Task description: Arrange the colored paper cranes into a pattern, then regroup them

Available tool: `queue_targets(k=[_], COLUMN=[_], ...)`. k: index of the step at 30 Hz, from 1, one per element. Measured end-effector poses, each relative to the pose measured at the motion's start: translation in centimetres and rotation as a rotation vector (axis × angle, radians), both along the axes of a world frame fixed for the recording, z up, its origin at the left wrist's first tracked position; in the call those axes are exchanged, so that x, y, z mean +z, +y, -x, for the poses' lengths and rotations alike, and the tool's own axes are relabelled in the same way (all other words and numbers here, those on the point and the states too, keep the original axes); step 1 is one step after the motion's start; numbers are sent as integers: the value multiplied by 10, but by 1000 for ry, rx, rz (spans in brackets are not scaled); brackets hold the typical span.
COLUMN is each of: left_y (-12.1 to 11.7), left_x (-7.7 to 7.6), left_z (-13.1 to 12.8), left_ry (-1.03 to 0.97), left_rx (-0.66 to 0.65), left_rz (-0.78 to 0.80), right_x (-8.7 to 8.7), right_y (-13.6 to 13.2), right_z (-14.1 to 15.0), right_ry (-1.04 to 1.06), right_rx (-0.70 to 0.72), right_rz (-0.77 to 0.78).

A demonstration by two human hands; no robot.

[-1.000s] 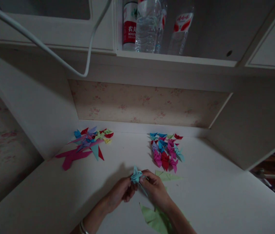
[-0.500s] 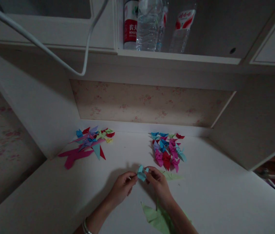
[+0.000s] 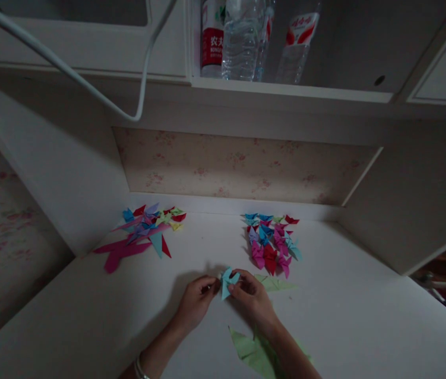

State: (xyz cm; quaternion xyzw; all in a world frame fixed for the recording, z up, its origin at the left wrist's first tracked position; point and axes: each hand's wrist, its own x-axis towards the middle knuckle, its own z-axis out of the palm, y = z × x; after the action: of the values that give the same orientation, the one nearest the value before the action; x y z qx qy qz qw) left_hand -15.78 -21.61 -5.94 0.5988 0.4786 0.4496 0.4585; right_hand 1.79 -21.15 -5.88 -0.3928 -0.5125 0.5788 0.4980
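A small light-blue origami piece [image 3: 227, 282] is held up over the white desk between both hands. My left hand [image 3: 198, 299] pinches its left edge between thumb and fingertips. On the other side my right hand [image 3: 253, 299] grips it, thumb in front and fingers curled behind. Folded flaps stick up at its top and a pointed one hangs down. Just beyond my right hand lies a light-green folded paper [image 3: 276, 283]. Under my right forearm rests a larger creased green paper [image 3: 251, 351], partly covered by the arm.
Colourful origami pieces [image 3: 270, 237] stand grouped at the back right. A looser pile of folded paper [image 3: 144, 231] lies at the back left. Above the desk [image 3: 345, 316], a shelf holds plastic bottles [image 3: 242, 45], and a white cable-like arm [image 3: 88, 87] hangs down at the left.
The light-blue origami piece has turned between my fingers, so its flaps now look spread and a point hangs down. My right thumb has shifted slightly left across it.
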Motion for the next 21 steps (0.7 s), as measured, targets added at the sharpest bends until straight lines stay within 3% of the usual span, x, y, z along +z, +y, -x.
queue_targets(k=[21], left_y=[-2], left_x=[4], left_z=[0], left_ry=[-10], left_rx=[2], left_rz=[0], right_x=[-2], right_y=[0], right_z=[0], right_ry=[37], right_rx=[19], right_rz=[-3])
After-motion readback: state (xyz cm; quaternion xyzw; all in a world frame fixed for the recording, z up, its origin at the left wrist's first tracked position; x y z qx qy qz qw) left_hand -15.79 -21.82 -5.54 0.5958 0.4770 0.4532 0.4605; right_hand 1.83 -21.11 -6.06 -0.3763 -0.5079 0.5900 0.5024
